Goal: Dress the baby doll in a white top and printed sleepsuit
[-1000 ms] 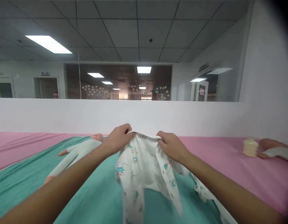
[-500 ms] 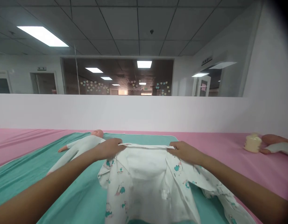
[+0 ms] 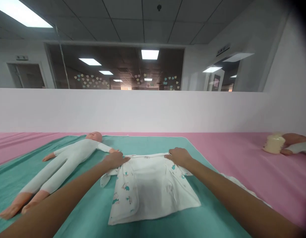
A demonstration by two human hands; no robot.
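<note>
A white baby shirt (image 3: 153,188) with small green and pink prints lies spread open in front of me, its inside facing up. My left hand (image 3: 114,160) is closed on the left shoulder of its collar edge. At the other end of that edge, my right hand (image 3: 180,156) pinches the cloth. The fingertips of both hands are partly hidden. Left of the shirt, a baby doll (image 3: 75,153) in white lies on its back, one of its hands close to my left hand. Under both is a green cloth (image 3: 148,141).
A pink sheet (image 3: 232,150) covers the surface around the green cloth. At the far right stand a cream-coloured jar-like object (image 3: 274,143) and part of another doll (image 3: 298,142). More white cloth (image 3: 238,183) shows behind my right forearm. A low white wall (image 3: 143,110) with glass above runs behind.
The shirt has come down flatter onto the green cloth, with its lower edge now in view. Both hands still hold its collar. My view has tilted down, showing more of the doll.
</note>
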